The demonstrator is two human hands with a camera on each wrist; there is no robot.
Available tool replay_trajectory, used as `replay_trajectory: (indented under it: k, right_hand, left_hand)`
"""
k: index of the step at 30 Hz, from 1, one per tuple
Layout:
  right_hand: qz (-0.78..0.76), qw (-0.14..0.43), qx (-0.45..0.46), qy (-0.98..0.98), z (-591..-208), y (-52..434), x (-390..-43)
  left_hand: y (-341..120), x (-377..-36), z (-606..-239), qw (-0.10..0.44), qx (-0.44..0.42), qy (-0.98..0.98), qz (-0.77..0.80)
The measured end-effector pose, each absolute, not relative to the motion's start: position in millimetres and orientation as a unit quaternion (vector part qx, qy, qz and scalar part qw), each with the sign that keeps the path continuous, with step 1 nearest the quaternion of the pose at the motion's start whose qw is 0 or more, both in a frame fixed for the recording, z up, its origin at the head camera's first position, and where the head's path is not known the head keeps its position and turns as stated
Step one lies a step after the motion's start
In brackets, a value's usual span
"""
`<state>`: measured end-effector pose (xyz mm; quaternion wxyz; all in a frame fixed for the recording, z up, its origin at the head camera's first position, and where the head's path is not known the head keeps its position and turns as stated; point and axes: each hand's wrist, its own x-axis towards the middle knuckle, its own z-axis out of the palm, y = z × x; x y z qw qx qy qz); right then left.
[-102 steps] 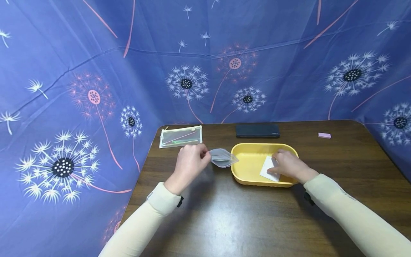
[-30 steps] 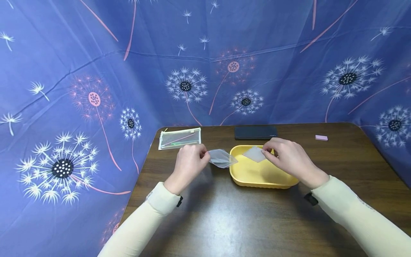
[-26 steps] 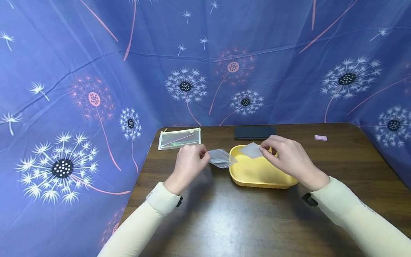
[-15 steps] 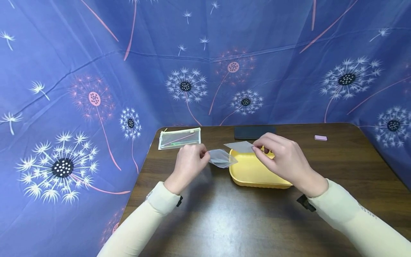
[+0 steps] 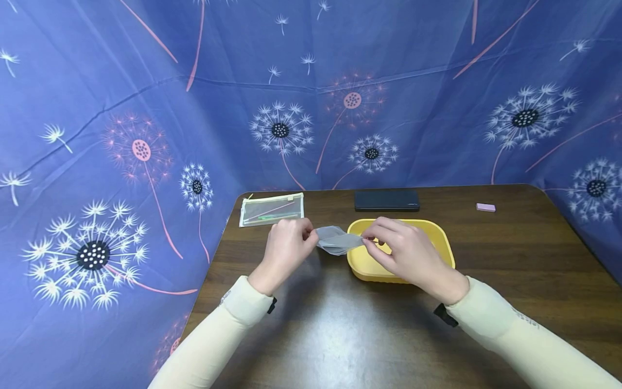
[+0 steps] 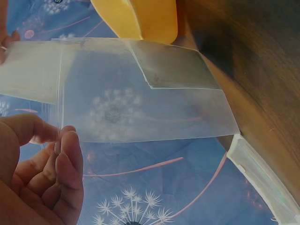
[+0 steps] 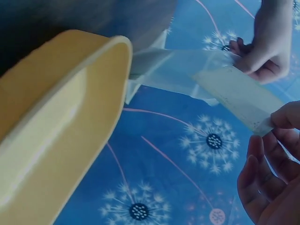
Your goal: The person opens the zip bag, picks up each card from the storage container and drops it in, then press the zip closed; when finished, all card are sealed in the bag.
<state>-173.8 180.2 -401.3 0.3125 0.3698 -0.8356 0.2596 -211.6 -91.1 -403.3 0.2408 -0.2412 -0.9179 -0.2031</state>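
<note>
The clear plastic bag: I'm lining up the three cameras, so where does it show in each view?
Head: the clear plastic bag is at centre, between the left hand and right hand.
Left wrist: the bag fills the upper middle.
Right wrist: the bag is at upper centre.
Shared landmark: the yellow tray.

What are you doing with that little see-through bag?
A person sits at a brown table. The left hand pinches a small clear plastic bag by its edge and holds it up beside a yellow tray. The right hand pinches a thin white card and has its end at the bag's opening; the left wrist view shows one corner of the card already inside. A zip pouch, a dark phone and a pink eraser lie farther back.
</note>
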Motion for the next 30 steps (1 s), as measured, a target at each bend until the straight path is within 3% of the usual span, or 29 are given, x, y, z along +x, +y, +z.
replay_trajectory:
  k: [10, 30]
  right_hand:
    - [0.269, 0.255, 0.354, -0.859, -421, 170, -183]
    - [0.211, 0.204, 0.344, -0.892, -430, 148, -204]
  left_hand:
    - [-91, -211, -403, 0.234, -0.24, -0.919, -0.205]
    - [-92, -211, -405, 0.247, -0.244, -0.914, -0.209]
